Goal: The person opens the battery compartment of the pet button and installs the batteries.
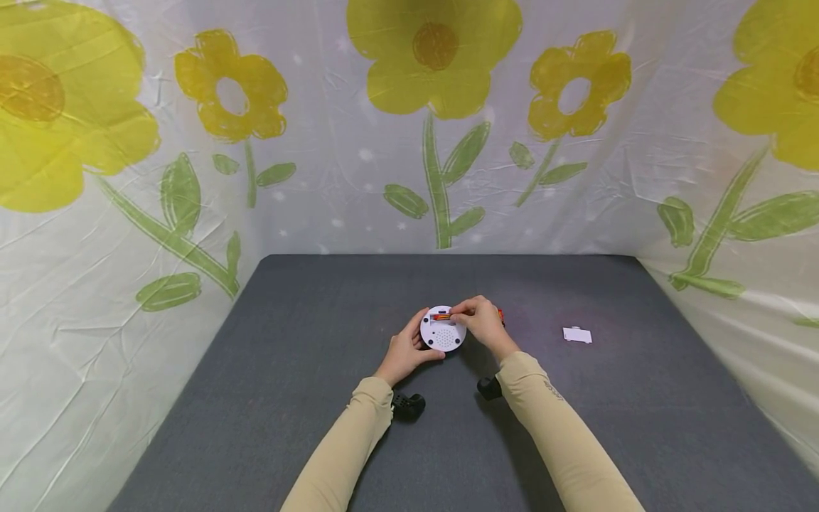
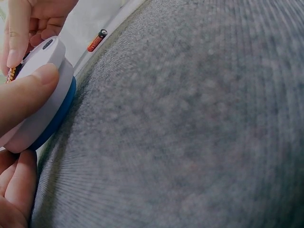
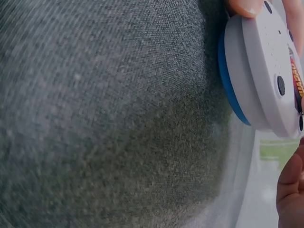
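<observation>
A round white device (image 1: 451,337) with a blue lower rim lies with its face of small holes and dark feet upward. My left hand (image 1: 403,353) grips its left side, the thumb (image 2: 45,76) along the near edge and the other fingers around the far side. At the open battery compartment, my right hand (image 1: 481,321) pinches the end of a red and black battery (image 1: 441,317); the battery lies in or just over the slot, and I cannot tell how deep. In the right wrist view, part of this battery (image 3: 297,80) shows beside the fingers.
Another battery (image 2: 97,41) lies on the dark grey table (image 1: 307,341), just beyond my right hand. A small white battery cover (image 1: 577,335) rests farther right. A flower-printed curtain (image 1: 320,142) hangs around the table's back and sides.
</observation>
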`<move>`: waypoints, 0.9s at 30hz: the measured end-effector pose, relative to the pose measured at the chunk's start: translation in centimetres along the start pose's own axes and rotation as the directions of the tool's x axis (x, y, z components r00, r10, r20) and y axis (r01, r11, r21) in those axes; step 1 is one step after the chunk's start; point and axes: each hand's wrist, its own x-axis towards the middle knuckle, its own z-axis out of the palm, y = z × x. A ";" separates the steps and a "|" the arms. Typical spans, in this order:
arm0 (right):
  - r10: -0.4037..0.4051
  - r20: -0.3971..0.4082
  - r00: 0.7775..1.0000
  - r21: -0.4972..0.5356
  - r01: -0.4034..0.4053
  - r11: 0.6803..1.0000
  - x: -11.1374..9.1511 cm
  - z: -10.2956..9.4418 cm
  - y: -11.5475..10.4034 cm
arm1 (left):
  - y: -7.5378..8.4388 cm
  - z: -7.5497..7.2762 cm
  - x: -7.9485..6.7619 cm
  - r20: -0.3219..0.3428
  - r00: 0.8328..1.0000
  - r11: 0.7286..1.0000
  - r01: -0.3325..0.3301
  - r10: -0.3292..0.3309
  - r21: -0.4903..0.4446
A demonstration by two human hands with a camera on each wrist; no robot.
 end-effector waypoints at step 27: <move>0.317 0.207 0.925 0.294 -0.368 0.882 0.6 -0.7 0.6 | 3.5 -0.5 -1.1 0.032 0.999 1.000 -0.013 0.014 -0.019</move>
